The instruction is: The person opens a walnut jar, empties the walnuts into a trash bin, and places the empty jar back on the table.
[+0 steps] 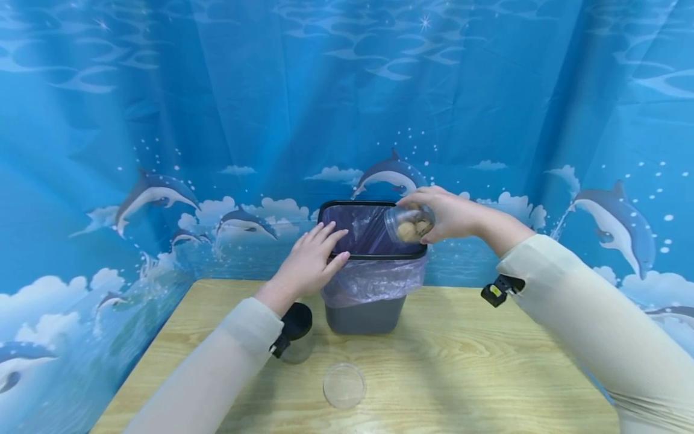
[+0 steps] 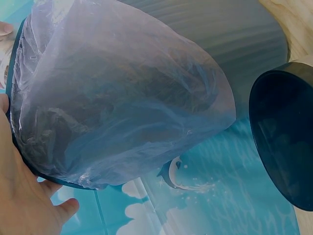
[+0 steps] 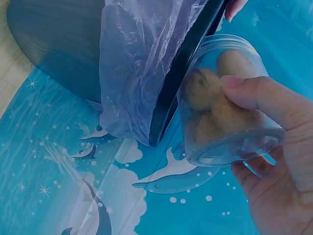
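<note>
My right hand grips a clear plastic jar, thumb on one side and fingers on the other. Several round, light brown items sit inside the jar, their kind not plain. Tilted on its side, the jar has its mouth toward the opening of a grey bin, over the right part of the black rim. A translucent purple bag lines the bin and folds down outside it. At the rim's left side rests my left hand, its fingers spread and reaching over the edge.
A clear round lid lies on the wooden table in front of the bin. Left of the bin stands a container with a black top, partly behind my left wrist. A blue dolphin-print curtain hangs right behind the bin.
</note>
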Tool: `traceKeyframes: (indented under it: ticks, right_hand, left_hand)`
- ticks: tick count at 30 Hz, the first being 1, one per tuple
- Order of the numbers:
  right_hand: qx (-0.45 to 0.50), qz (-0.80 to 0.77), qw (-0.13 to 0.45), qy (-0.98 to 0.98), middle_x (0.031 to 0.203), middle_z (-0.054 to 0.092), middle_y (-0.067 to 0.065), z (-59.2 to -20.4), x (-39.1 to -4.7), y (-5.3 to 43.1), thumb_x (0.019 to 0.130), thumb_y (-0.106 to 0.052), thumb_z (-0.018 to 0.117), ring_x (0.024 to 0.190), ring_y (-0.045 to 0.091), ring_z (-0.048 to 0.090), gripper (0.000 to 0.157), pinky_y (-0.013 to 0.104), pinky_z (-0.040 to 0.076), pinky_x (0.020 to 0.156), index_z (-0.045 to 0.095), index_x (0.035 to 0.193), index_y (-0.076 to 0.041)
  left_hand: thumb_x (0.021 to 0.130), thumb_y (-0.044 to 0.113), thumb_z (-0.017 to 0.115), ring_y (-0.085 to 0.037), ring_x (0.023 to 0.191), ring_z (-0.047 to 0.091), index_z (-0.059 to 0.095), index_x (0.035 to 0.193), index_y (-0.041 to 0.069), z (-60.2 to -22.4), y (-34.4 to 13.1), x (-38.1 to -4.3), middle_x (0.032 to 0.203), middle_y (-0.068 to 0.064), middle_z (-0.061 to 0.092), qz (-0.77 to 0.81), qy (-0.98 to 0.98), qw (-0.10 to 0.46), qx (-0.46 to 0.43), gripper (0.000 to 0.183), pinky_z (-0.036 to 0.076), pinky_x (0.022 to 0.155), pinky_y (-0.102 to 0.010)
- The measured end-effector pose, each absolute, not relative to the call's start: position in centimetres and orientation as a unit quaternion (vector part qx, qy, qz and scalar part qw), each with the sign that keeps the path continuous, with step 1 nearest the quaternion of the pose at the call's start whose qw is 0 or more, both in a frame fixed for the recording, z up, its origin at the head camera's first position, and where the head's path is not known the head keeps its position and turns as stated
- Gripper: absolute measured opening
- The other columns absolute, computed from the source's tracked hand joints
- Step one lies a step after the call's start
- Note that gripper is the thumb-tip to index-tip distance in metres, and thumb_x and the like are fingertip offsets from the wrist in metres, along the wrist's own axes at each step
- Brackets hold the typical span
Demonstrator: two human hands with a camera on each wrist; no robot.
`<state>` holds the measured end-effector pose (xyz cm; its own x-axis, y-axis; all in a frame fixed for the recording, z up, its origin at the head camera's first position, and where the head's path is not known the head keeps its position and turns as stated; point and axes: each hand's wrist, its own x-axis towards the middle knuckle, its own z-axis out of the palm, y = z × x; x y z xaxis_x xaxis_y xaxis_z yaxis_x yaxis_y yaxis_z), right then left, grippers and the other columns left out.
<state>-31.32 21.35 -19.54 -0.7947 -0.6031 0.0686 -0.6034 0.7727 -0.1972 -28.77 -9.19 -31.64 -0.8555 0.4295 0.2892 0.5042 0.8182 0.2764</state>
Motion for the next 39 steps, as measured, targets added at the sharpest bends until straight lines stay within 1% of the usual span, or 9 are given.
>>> traceKeyframes:
  ticks: [4,12,16,24,34,39]
  right_hand:
    - [0.323,0.094,-0.002,-0.942,0.155,0.037,0.012,-19.6,-31.4,21.3,0.077,-0.007,0.084,0.145,0.04,0.021,0.08,0.059,0.047,0.096,0.049,0.148,-0.018]
    - [0.326,0.045,-0.006,-0.944,0.153,0.04,0.01,-19.2,-31.5,20.5,0.077,-0.004,0.082,0.144,0.04,0.024,0.079,0.06,0.044,0.099,0.05,0.147,-0.02]
    - [0.325,0.037,-0.012,-0.945,0.153,0.04,0.01,-19.1,-31.5,20.1,0.077,-0.002,0.082,0.144,0.041,0.023,0.079,0.06,0.045,0.099,0.05,0.147,-0.02]
    - [0.311,0.026,-0.006,-0.95,0.155,0.037,0.01,-18.7,-31.1,20.0,0.078,-0.005,0.084,0.145,0.04,0.023,0.081,0.06,0.043,0.101,0.047,0.149,-0.022]
    - [0.302,0.031,-0.007,-0.953,0.156,0.036,0.009,-18.6,-31.1,19.7,0.078,-0.006,0.085,0.146,0.038,0.022,0.083,0.059,0.045,0.1,0.047,0.149,-0.023]
    - [0.308,0.025,-0.001,-0.951,0.156,0.036,0.01,-18.3,-31.0,19.4,0.077,-0.007,0.086,0.145,0.039,0.023,0.083,0.06,0.043,0.102,0.047,0.149,-0.022]
  left_hand:
    - [0.105,0.057,0.031,-0.027,0.154,0.005,0.027,0.159,0.029,-31.7,-9.1,-28.7,0.167,-0.004,0.015,-0.175,-0.947,0.107,-0.247,0.061,0.01,0.121,-0.055]
    - [0.105,0.056,0.032,-0.027,0.154,0.005,0.027,0.159,0.029,-31.7,-9.2,-28.7,0.167,-0.003,0.015,-0.181,-0.946,0.108,-0.246,0.061,0.008,0.122,-0.054]
    - [0.105,0.057,0.031,-0.026,0.154,0.004,0.026,0.159,0.029,-31.6,-9.3,-28.7,0.167,-0.003,0.015,-0.179,-0.946,0.11,-0.246,0.061,0.008,0.122,-0.054]
    - [0.105,0.055,0.033,-0.026,0.154,0.005,0.027,0.159,0.028,-31.7,-9.2,-28.8,0.167,-0.004,0.015,-0.18,-0.946,0.109,-0.245,0.06,0.007,0.122,-0.054]
    - [0.105,0.057,0.032,-0.026,0.154,0.004,0.027,0.159,0.029,-31.7,-9.3,-28.8,0.167,-0.003,0.016,-0.179,-0.946,0.111,-0.248,0.062,0.008,0.122,-0.054]
    - [0.105,0.056,0.033,-0.026,0.154,0.004,0.027,0.159,0.028,-31.8,-9.3,-28.8,0.167,-0.003,0.015,-0.183,-0.946,0.107,-0.247,0.061,0.007,0.122,-0.054]
